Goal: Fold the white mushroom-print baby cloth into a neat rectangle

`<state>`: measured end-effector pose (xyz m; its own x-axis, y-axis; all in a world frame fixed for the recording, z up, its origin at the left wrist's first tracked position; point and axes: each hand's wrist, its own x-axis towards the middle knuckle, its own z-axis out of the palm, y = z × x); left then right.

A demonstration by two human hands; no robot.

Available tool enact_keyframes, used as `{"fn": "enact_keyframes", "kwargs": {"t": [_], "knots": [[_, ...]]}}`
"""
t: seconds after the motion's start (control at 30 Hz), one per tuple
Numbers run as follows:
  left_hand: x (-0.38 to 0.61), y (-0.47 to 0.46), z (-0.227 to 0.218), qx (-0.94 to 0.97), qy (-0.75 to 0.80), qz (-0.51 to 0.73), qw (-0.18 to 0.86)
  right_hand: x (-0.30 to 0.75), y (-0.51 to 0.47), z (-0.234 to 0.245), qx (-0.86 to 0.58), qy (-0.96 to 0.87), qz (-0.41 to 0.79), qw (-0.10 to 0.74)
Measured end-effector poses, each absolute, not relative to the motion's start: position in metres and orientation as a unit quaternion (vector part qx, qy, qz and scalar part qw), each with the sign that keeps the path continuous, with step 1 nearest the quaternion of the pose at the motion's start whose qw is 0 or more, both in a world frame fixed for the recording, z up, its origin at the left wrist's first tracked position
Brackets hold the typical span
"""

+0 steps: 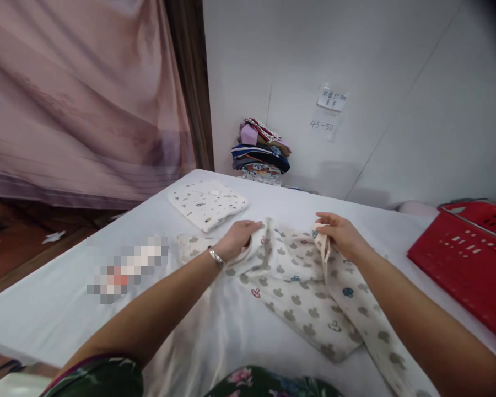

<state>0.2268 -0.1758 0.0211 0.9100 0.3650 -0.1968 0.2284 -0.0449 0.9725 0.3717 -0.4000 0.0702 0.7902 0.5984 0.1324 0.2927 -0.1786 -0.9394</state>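
Observation:
A white long-sleeved garment (289, 295) with grey, red and blue prints lies partly spread on the white-covered table, its upper edge lifted. My left hand (240, 237), with a silver bracelet at the wrist, pinches that edge on the left. On the right, my right hand (338, 231) grips the edge between thumb and fingers, with a narrow fold of cloth hanging below. One sleeve reaches toward the lower right, beneath my right forearm. Beyond my left hand lies a folded white cloth item (206, 203) with small dark prints.
The white tabletop (37, 317) has a pixelated object (126, 270) on its left. A red plastic basket (465, 264) stands at the right edge. Against the wall rises a stack of folded clothes (261, 151). A pink curtain (86, 99) hangs at the left; paper notes (330, 102) are on the wall.

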Motion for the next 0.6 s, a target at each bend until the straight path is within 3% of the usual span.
{"fn": "enact_keyframes", "kwargs": {"t": [0.3,0.6], "knots": [[0.214,-0.281,0.031,0.777,0.104,0.118,0.609,0.289,-0.417,0.052,-0.703,-0.240,0.161,0.650],[0.194,-0.304,0.023,0.878,0.070,0.217,0.422,0.266,-0.425,0.022,-0.715,-0.277,0.106,0.633]]}}
